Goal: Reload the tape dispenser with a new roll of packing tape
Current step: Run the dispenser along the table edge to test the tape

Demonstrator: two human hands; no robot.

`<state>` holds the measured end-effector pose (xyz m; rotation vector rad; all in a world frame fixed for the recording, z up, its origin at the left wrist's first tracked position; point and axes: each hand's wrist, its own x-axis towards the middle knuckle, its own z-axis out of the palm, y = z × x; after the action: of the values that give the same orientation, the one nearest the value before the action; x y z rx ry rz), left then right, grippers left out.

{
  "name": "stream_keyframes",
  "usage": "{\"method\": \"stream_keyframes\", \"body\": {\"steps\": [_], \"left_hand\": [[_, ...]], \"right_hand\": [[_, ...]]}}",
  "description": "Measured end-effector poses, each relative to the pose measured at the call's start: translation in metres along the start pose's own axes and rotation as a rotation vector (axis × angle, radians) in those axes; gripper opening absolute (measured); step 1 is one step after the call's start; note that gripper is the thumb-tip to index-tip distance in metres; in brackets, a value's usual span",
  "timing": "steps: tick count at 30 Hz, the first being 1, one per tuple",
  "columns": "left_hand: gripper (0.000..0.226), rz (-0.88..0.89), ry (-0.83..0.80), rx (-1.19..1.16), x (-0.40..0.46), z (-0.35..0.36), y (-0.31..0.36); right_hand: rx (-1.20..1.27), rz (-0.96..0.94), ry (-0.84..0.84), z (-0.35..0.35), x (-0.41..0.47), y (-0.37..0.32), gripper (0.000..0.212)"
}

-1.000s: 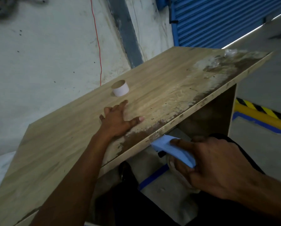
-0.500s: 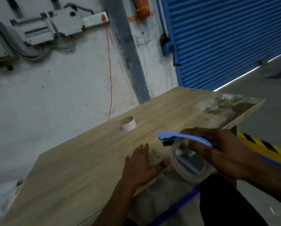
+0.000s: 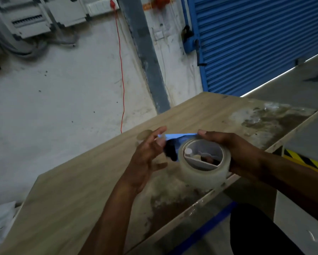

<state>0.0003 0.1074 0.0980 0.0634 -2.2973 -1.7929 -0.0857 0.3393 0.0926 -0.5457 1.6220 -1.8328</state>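
Tape dispenser (image 3: 180, 138), blue, held up over the wooden bench (image 3: 71, 190), near its front edge, between both hands. Clear packing tape roll (image 3: 205, 165) sits on the dispenser, wide open side facing camera, white hub and spoke visible inside the core. Right hand (image 3: 233, 153) grips the roll and dispenser from the right side, fingers wrapped round the back of the roll, thumb tip on the blue top plate. Left hand (image 3: 149, 155) at the dispenser's left end, fingers loosely curled, fingertips touching the blue plate's tip near the black part; whether it actually pinches the plate, cannot tell, motion blur there. So right grip closed on roll plus dispenser, left grip unclear.

Empty cardboard tape core (image 3: 144, 136) stands on the bench behind the left hand, partly hidden by the fingers, blurred. Bench top is worn and stained pale along the front edge and at the far right corner. Behind: white wall with grey electrical boxes (image 3: 31, 21) top left, thin red cable (image 3: 122, 80) hanging down the wall, grey pillar, blue roller shutter (image 3: 255, 39) on the right. Floor at right shows yellow-black hazard stripe (image 3: 305, 161); blue floor tape line (image 3: 206, 230) below the bench edge
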Motion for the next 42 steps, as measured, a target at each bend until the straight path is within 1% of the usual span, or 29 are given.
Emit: {"method": "stream_keyframes", "body": {"steps": [2, 3, 4, 5, 7, 8, 10, 12, 14, 15, 16, 18, 19, 20, 22, 26, 28, 30, 33, 36, 38, 42], "left_hand": [[0.106, 0.149, -0.059, 0.327, 0.007, -0.001, 0.008], [0.121, 0.196, -0.085, 0.433, 0.009, -0.005, 0.009], [0.128, 0.222, -0.112, 0.472, 0.011, -0.010, 0.010], [0.131, 0.245, -0.130, 0.462, 0.011, -0.015, 0.007], [0.128, 0.256, -0.096, 0.368, 0.007, -0.019, -0.003], [0.122, 0.252, -0.041, 0.319, 0.003, -0.018, -0.008], [0.103, 0.254, 0.075, 0.247, -0.008, -0.015, -0.019], [0.089, 0.245, 0.159, 0.172, -0.016, -0.019, -0.032], [0.085, 0.191, 0.271, 0.082, -0.021, -0.031, -0.046], [0.086, 0.170, 0.315, 0.043, -0.022, -0.037, -0.050], [0.087, 0.152, 0.344, 0.021, -0.025, -0.046, -0.056], [0.082, 0.133, 0.354, 0.062, -0.028, -0.060, -0.061], [0.079, 0.119, 0.354, 0.095, -0.031, -0.065, -0.062], [0.077, 0.102, 0.357, 0.121, -0.033, -0.069, -0.063], [0.078, 0.084, 0.366, 0.160, -0.035, -0.079, -0.064], [0.083, 0.102, 0.419, 0.201, -0.030, -0.108, -0.069], [0.082, 0.084, 0.422, 0.213, -0.025, -0.123, -0.071], [0.083, 0.058, 0.422, 0.233, -0.015, -0.141, -0.074], [0.081, 0.040, 0.429, 0.327, 0.008, -0.172, -0.085], [0.074, 0.001, 0.409, 0.465, 0.027, -0.203, -0.097], [0.073, -0.010, 0.394, 0.544, 0.035, -0.224, -0.113], [0.070, -0.025, 0.424, 0.558, 0.045, -0.246, -0.131]], "right_hand": [[0.038, 0.002, -0.084, 0.000, 0.012, -0.006, 0.047], [0.079, 0.007, -0.117, 0.000, 0.017, -0.008, 0.045], [0.114, 0.015, -0.145, 0.000, 0.021, -0.010, 0.044], [0.127, 0.027, -0.171, 0.001, 0.025, -0.010, 0.045], [0.126, 0.063, -0.224, 0.004, 0.035, -0.005, 0.055], [0.134, 0.081, -0.255, 0.008, 0.039, 0.000, 0.059], [0.152, 0.089, -0.279, 0.018, 0.044, 0.008, 0.064], [0.111, 0.031, -0.258, 0.026, 0.046, 0.009, 0.058], [0.031, -0.050, -0.247, 0.034, 0.049, 0.007, 0.042], [-0.005, -0.085, -0.288, 0.033, 0.048, 0.004, 0.036], [-0.059, -0.095, -0.356, 0.037, 0.051, 0.004, 0.042], [-0.279, -0.132, -0.405, 0.040, 0.057, 0.007, 0.076], [-0.406, -0.176, -0.385, 0.044, 0.061, 0.008, 0.087], [-0.492, -0.224, -0.356, 0.049, 0.065, 0.006, 0.092], [-0.522, -0.302, -0.334, 0.059, 0.074, 0.005, 0.093], [-0.471, -0.383, -0.387, 0.077, 0.100, 0.006, 0.083], [-0.473, -0.399, -0.386, 0.084, 0.119, 0.009, 0.081], [-0.515, -0.417, -0.381, 0.095, 0.141, 0.011, 0.083], [-0.669, -0.464, -0.339, 0.113, 0.190, 0.016, 0.092], [-0.995, -0.507, -0.313, 0.130, 0.235, 0.019, 0.108], [-1.202, -0.506, -0.348, 0.141, 0.265, 0.021, 0.110], [-1.399, -0.424, -0.422, 0.148, 0.312, 0.013, 0.116]]}}
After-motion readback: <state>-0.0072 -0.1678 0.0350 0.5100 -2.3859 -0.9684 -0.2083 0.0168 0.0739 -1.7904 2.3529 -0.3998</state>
